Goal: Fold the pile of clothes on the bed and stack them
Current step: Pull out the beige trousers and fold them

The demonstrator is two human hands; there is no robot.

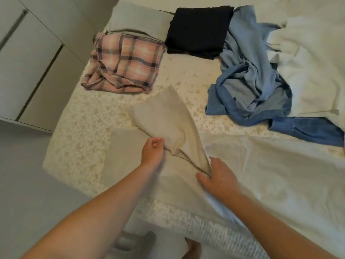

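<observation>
Clothes lie spread over the bed (78, 131), whose cover carries a pale speckled pattern. At the centre of the frame a beige garment (168, 120) is lifted into a peak between the two hands. The left hand (152, 149) has its fingers curled round the beige cloth at the fold's left edge. The right hand (217, 173) pinches the cloth's lower tip against the bed — its fingers point toward the left of the frame, and motion blur hides how tightly they close.

In the upper left of the frame a pink plaid shirt (124, 65) sits roughly folded. Just to its right, at upper centre, lies a black folded garment (198, 32), squared and flat. Touching the black piece's right edge, a blue denim shirt (250, 83) is crumpled in a heap, one sleeve trailing toward the right edge. A white garment (306, 71) overlaps the denim in the upper right. Below it, a pale sheet (280, 174) covers the lower right of the bed.

A white cabinet (28, 62) stands at the far left — beside the bed.
</observation>
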